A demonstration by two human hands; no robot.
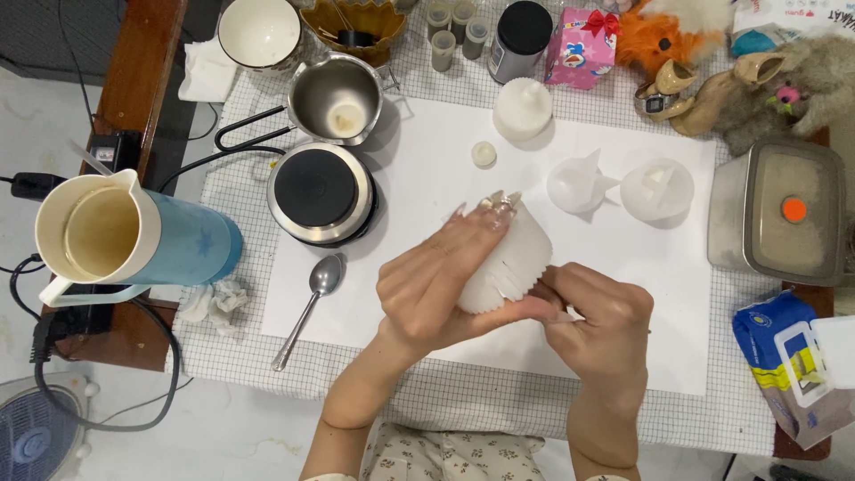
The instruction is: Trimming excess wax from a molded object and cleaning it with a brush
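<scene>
My left hand (441, 281) grips a white ribbed silicone mould (517, 258), wrapping it from the left with long nails over its top. My right hand (601, 325) pinches the mould's lower right edge with thumb and fingers. Both hands hold it above a white sheet (427, 151) laid on a checked tablecloth (240, 356). What the mould holds inside is hidden.
A small electric hotplate (321, 191), a steel pot (337, 98), a metal spoon (310, 307) and a blue jug (134, 236) lie to the left. White moulds (522, 109) (579, 183) (657, 189) sit behind. A metal scale (779, 214) and a blue bag (788, 365) are at the right.
</scene>
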